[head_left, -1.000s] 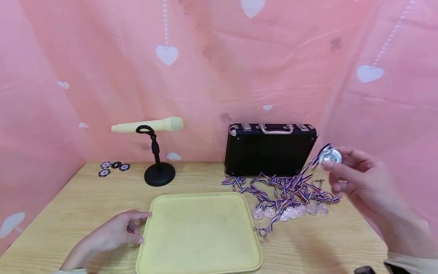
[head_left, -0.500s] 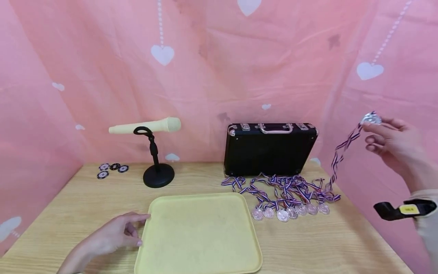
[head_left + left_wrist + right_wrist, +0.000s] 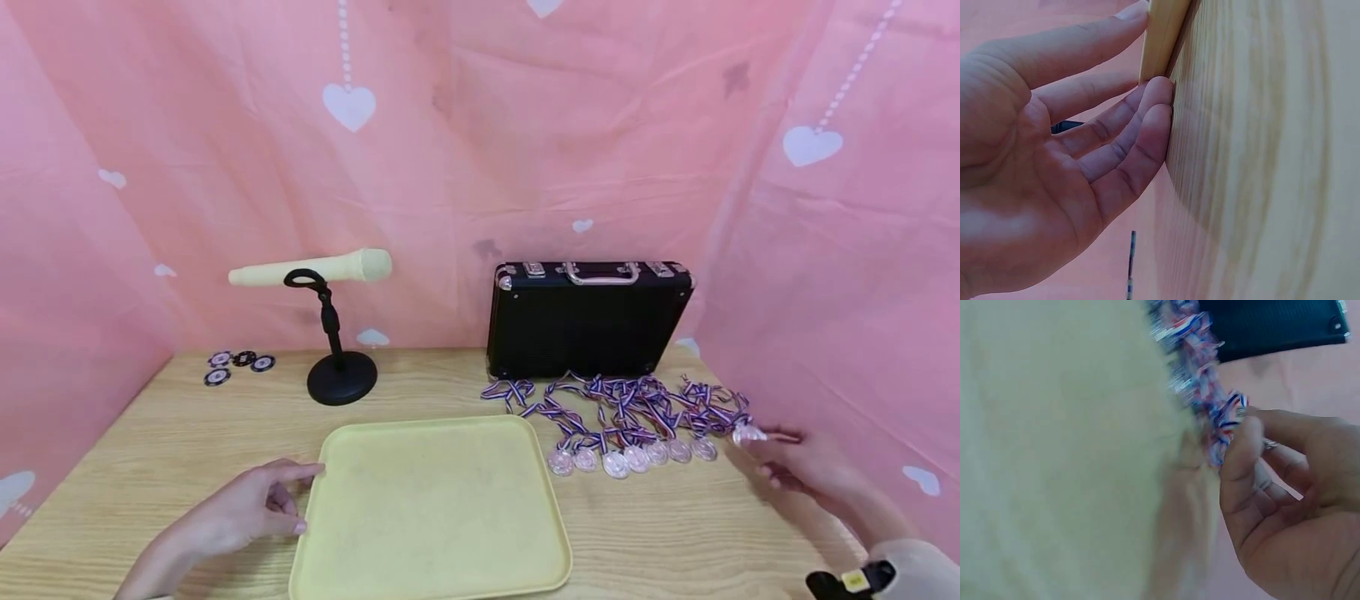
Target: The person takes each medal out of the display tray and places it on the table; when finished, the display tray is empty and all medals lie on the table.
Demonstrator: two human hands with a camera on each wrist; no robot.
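Note:
My right hand (image 3: 813, 467) pinches a silver medal (image 3: 747, 434) between thumb and fingers, low at the table's right side. Its striped ribbon joins a tangle of red, white and blue ribbons (image 3: 637, 404). Left of it, several silver medals (image 3: 615, 464) lie in a row below that tangle. In the right wrist view, my thumb (image 3: 1244, 447) covers most of the held medal. My left hand (image 3: 240, 508) rests on the table, fingertips touching the left edge of a pale yellow tray (image 3: 427, 508). The left wrist view shows its relaxed fingers (image 3: 1125, 169) against the tray's side (image 3: 1159, 44).
Behind the ribbons stands a black briefcase (image 3: 585, 325) with silver fittings. A cream microphone (image 3: 322, 268) sits in a black stand (image 3: 342, 377) at the back left. Several poker chips (image 3: 243, 358) lie near the left corner. Pink cloth (image 3: 465, 150) with hearts surrounds the table.
My right hand carried the medal rightward and up, drawing its ribbon clear of the other medals, then lowered it to the right end of the row. My left hand stayed at the tray.

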